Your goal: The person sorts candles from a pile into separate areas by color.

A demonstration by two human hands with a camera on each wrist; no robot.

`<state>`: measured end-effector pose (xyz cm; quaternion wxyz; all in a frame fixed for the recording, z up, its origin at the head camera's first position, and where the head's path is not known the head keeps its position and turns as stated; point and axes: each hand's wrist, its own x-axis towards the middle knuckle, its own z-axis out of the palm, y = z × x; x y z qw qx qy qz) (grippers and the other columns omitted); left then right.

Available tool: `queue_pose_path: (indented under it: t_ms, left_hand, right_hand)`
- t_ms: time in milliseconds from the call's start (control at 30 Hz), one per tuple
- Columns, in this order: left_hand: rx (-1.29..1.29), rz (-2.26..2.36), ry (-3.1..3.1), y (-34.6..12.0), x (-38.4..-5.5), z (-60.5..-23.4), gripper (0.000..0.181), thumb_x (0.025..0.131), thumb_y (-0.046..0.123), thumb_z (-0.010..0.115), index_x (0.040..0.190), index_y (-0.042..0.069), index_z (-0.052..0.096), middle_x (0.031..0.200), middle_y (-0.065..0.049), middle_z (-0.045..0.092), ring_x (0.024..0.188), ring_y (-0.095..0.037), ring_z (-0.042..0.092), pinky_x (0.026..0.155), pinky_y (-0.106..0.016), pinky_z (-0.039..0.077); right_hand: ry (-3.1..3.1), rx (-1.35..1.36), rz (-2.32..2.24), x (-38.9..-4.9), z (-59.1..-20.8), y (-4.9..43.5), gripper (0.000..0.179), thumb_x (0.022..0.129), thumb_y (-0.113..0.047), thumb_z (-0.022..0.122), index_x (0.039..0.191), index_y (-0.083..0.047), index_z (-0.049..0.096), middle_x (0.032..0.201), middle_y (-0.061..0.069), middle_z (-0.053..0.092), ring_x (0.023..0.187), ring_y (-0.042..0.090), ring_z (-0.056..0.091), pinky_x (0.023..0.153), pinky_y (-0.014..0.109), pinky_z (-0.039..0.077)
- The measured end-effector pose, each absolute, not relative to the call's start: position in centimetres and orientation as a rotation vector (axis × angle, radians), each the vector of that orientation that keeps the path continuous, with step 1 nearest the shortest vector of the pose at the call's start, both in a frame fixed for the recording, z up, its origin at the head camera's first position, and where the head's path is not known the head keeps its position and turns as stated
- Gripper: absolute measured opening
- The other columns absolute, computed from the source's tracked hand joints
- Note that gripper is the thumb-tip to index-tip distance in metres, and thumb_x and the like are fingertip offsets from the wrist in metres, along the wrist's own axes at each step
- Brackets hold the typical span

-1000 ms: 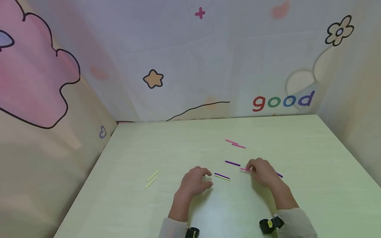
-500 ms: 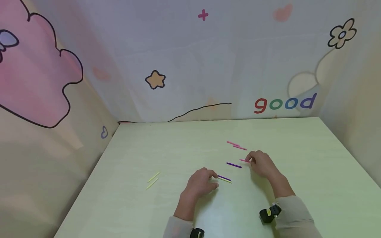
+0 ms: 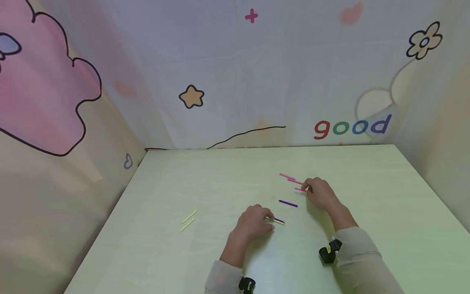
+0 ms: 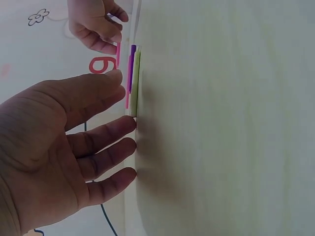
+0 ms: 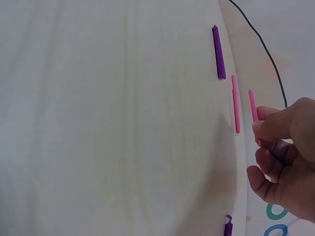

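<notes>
My right hand pinches a thin pink stick between thumb and index finger, its other fingers curled loosely. Two more pink sticks lie end over end on the table, just beyond the held one. My left hand has its fingers extended, palm turned inward, index fingertip over the left ends of a purple stick and a yellow stick lying side by side. Between the hands lies another purple stick. A further purple stick shows at the bottom of the right wrist view, hidden from the head view.
Two yellow sticks lie slanted and parallel on the left of the pale table. A printed cloth wall rises along the back edge, with more cloth at both sides.
My right hand has carried the pink stick away from me, up close to the two other pink ones. My left hand has shifted right, over the ends of the purple-and-yellow pair.
</notes>
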<state>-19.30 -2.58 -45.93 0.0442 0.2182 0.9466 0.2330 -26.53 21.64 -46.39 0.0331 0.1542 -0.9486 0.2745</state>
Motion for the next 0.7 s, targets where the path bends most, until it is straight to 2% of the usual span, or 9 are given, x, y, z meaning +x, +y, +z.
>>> queue_pose_path:
  t_ms: [200, 433, 700]
  left_hand:
    - [0.654, 0.688, 2.908, -2.5, -19.3, -46.0, 0.016, 0.075, 0.020, 0.074, 0.091, 0.015, 0.074, 0.078, 0.003, 0.054, 0.073, -0.016, 0.051, 0.060, -0.026, 0.040]
    - [0.676, 0.637, 2.900, -2.3, -19.3, -46.3, 0.016, 0.075, 0.012, 0.071, 0.090, 0.016, 0.074, 0.081, 0.003, 0.055, 0.079, -0.018, 0.053, 0.061, -0.027, 0.042]
    - [0.653, 0.653, 2.889, -2.2, -19.5, -46.2, 0.009, 0.075, 0.010, 0.072, 0.083, 0.013, 0.070, 0.078, 0.004, 0.057, 0.077, -0.014, 0.053, 0.065, -0.026, 0.043]
  right_hand:
    - [-2.913, 0.439, 0.847, -27.5, -46.9, 21.5, 0.016, 0.079, 0.011, 0.052, 0.086, 0.003, 0.064, 0.074, 0.010, 0.052, 0.070, 0.025, 0.047, 0.064, 0.039, 0.040]
    - [-2.911, 0.377, 0.832, -28.1, -47.9, 22.0, 0.012, 0.080, 0.009, 0.056, 0.086, 0.003, 0.064, 0.076, 0.012, 0.054, 0.072, 0.028, 0.050, 0.065, 0.042, 0.043]
    - [-2.875, 0.346, 0.831, -28.7, -48.6, 22.4, 0.012, 0.080, 0.008, 0.056, 0.088, 0.005, 0.065, 0.078, 0.014, 0.056, 0.073, 0.029, 0.053, 0.066, 0.043, 0.044]
